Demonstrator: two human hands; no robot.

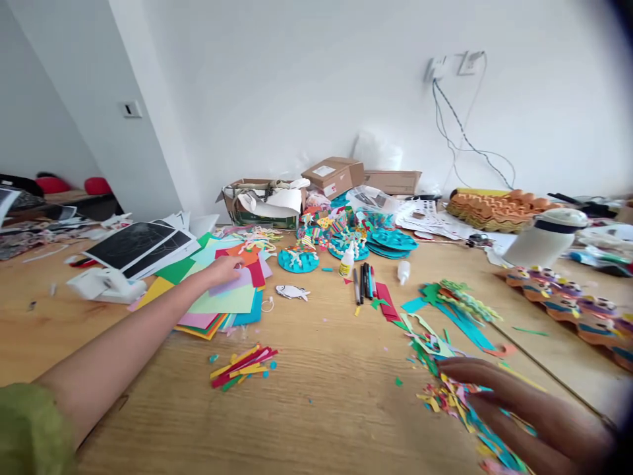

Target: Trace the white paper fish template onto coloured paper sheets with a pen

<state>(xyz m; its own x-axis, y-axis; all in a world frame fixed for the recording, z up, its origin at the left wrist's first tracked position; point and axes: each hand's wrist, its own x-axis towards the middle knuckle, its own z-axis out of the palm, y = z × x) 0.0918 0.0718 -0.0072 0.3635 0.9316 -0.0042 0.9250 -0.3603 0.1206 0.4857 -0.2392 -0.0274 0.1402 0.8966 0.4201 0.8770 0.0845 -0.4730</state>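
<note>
My left hand [226, 269] reaches onto a stack of coloured paper sheets [222, 301], its fingers bent together at a sheet of coloured paper among the lilac, orange and red ones. Blurred at the lower right, my right hand [539, 406] has its fingers stretched out and apart over a heap of paper scraps [457, 402]; I see nothing gripped in it. A bundle of coloured paper strips [242, 366] lies between me and the stack. Just right of the stack is a paper fish cut-out [293, 291].
Mid-table are a glue bottle [347, 261], several pens [366, 284], a small white bottle [403, 272] and blue discs [298, 260]. A tape dispenser [106, 285] stands left. Egg-carton crafts [568, 303] and a pale flask [546, 237] stand right. Boxes [333, 175] line the wall.
</note>
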